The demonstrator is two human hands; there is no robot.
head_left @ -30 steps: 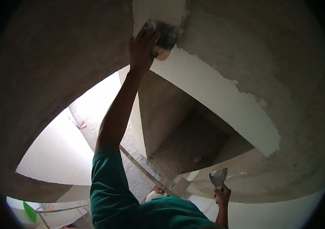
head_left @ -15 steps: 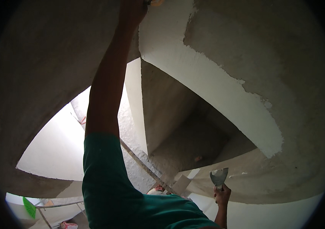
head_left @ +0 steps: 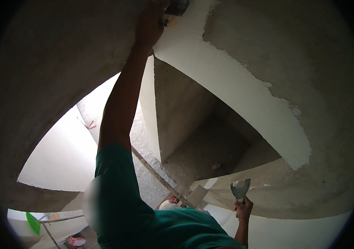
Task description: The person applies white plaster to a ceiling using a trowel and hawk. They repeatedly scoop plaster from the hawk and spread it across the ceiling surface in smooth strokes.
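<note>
My left hand point(head_left: 150, 27) is stretched high overhead, shut on a plastering trowel point(head_left: 177, 6) that presses against the grey concrete surface at the picture's top edge. The trowel is partly cut off by the rim. It sits at the upper end of a broad white plaster band point(head_left: 243, 91) that runs diagonally down to the right. My right hand point(head_left: 243, 209) is low at the right, by my green shirt, and grips a small putty knife point(head_left: 240, 189) with its blade up and pale plaster on it.
Rough grey concrete point(head_left: 44, 74) surrounds the white band, with a recessed corner point(head_left: 197, 137) in the middle. Below are a thin metal bar point(head_left: 152, 172), a scaffold tube point(head_left: 60, 218), a green object point(head_left: 33, 223) and a red-and-white item point(head_left: 76, 240).
My left hand has pushed the trowel up along the white band, from mid-upper frame to the top edge. The right hand with the putty knife has stayed in place.
</note>
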